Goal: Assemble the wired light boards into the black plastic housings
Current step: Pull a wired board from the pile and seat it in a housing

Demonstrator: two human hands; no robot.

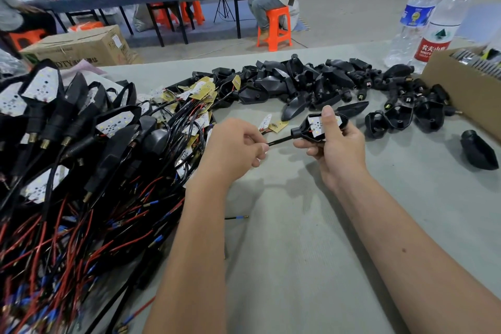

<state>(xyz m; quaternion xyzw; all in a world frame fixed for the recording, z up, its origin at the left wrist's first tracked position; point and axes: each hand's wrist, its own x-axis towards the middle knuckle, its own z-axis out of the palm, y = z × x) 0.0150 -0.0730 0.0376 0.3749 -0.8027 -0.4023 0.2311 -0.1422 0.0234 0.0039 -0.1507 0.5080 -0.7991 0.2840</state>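
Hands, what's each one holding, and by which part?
Right hand grips the black housing around its body, thumb on the light board. Left hand pinches its black wire.

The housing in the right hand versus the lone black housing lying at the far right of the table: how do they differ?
The held housing is gripped in the right hand, open side up; the lone housing lies on the table, rounded back up. The held one has a white light board inside and a black cable, pinched by the left hand, coming out of its stem; the lone one shows neither. Both are black plastic.
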